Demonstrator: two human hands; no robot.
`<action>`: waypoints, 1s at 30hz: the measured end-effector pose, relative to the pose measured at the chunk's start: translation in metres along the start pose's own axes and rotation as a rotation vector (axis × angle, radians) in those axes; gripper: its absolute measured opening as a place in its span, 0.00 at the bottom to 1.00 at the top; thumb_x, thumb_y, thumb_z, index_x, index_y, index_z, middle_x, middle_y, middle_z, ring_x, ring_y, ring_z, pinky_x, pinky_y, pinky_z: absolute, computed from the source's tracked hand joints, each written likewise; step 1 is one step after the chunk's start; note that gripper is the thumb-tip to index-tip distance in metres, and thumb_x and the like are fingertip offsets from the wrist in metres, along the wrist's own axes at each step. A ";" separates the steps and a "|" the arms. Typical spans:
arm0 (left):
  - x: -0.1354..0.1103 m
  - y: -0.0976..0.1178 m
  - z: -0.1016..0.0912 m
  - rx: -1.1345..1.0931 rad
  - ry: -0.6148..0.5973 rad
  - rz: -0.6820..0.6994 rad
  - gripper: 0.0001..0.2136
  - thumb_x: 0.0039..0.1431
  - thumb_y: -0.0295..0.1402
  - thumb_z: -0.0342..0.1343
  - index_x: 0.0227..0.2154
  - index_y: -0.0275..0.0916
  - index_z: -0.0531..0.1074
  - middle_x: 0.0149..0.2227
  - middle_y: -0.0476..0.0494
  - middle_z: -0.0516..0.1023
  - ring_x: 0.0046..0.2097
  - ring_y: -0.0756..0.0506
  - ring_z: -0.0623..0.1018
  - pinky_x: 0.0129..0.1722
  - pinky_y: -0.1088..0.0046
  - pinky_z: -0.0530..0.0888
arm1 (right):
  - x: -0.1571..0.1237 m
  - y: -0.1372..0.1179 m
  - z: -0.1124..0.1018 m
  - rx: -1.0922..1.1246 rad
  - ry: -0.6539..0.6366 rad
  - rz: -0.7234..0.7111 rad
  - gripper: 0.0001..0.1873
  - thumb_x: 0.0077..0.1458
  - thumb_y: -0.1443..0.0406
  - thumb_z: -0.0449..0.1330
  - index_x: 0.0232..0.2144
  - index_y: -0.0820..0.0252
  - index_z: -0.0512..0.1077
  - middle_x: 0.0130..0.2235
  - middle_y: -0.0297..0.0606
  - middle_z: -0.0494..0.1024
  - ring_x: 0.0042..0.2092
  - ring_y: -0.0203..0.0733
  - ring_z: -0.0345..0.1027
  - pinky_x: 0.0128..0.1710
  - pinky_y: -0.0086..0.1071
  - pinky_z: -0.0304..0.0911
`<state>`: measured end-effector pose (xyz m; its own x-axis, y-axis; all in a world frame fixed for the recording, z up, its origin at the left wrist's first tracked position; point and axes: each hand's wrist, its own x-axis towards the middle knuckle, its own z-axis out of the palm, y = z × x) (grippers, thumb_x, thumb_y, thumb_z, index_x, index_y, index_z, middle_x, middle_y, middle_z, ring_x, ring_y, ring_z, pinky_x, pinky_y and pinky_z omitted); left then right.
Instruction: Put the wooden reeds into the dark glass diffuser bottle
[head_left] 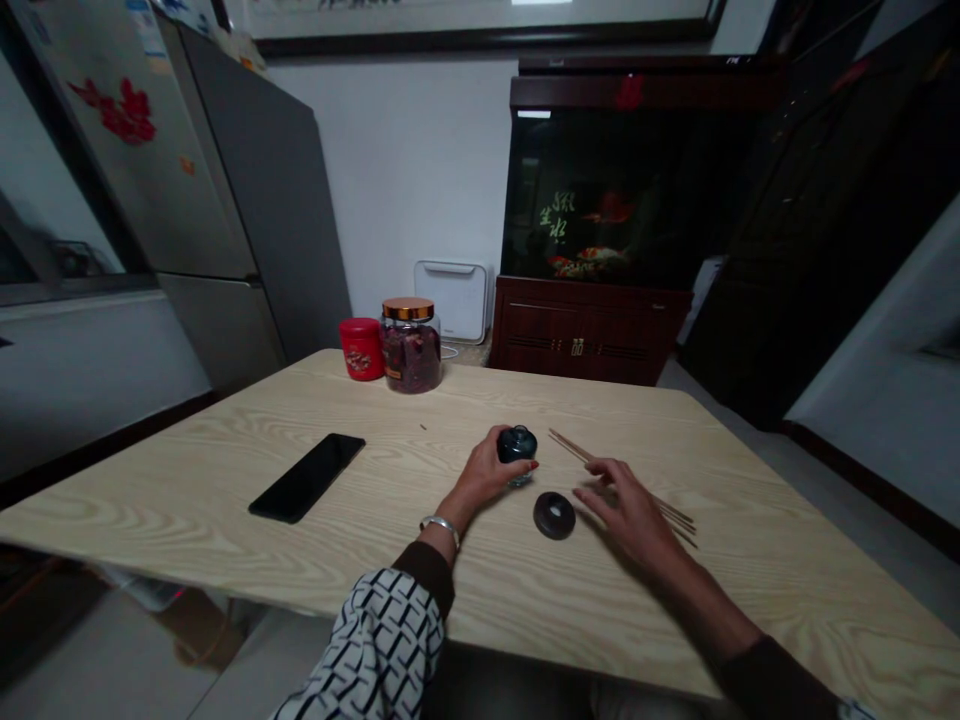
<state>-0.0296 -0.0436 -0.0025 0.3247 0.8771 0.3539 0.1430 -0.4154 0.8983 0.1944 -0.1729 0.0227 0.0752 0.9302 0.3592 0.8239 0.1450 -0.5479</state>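
Observation:
My left hand is wrapped around a small dark, glossy lidded jar with a knob on top; its lower part is partly covered by my fingers. Just in front of the jar, a round dark brown disc with a small light spot in its middle lies on the table. My right hand hovers right of the disc, fingers apart and holding nothing that I can see. Several thin brown sticks lie slantwise beneath it, their middle hidden by the hand.
A black phone lies at the left of the wooden table. A red canister and a copper-lidded glass jar stand at the back edge. Beyond are a fridge and a fish tank.

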 end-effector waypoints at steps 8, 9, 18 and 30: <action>-0.001 -0.001 0.000 -0.016 -0.010 0.006 0.30 0.44 0.43 0.70 0.49 0.38 0.70 0.43 0.40 0.77 0.46 0.39 0.77 0.52 0.55 0.73 | 0.017 0.046 -0.035 -0.662 -0.142 0.127 0.12 0.61 0.60 0.54 0.39 0.58 0.75 0.42 0.46 0.76 0.46 0.50 0.69 0.40 0.37 0.58; -0.002 -0.002 0.000 -0.020 -0.009 0.004 0.29 0.44 0.44 0.70 0.49 0.37 0.70 0.43 0.39 0.77 0.46 0.39 0.77 0.51 0.55 0.73 | 0.016 0.045 -0.034 -0.668 -0.141 0.129 0.12 0.62 0.60 0.53 0.39 0.57 0.75 0.42 0.45 0.77 0.46 0.50 0.69 0.40 0.37 0.58; -0.005 0.002 -0.002 -0.047 -0.003 -0.007 0.29 0.43 0.43 0.70 0.48 0.37 0.71 0.43 0.40 0.78 0.46 0.39 0.77 0.51 0.57 0.73 | 0.023 0.034 -0.031 -0.712 -0.158 0.121 0.12 0.62 0.65 0.51 0.35 0.57 0.74 0.39 0.43 0.78 0.41 0.45 0.72 0.32 0.33 0.53; -0.006 0.002 -0.004 -0.043 -0.014 -0.010 0.29 0.44 0.42 0.70 0.49 0.37 0.71 0.44 0.40 0.78 0.45 0.40 0.78 0.49 0.59 0.74 | 0.053 0.016 -0.040 -0.175 0.125 0.176 0.10 0.56 0.59 0.54 0.32 0.57 0.72 0.33 0.41 0.79 0.34 0.44 0.70 0.31 0.34 0.57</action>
<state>-0.0344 -0.0485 -0.0016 0.3367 0.8777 0.3411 0.1064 -0.3953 0.9124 0.2340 -0.1347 0.0636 0.2851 0.8857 0.3664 0.8758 -0.0853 -0.4751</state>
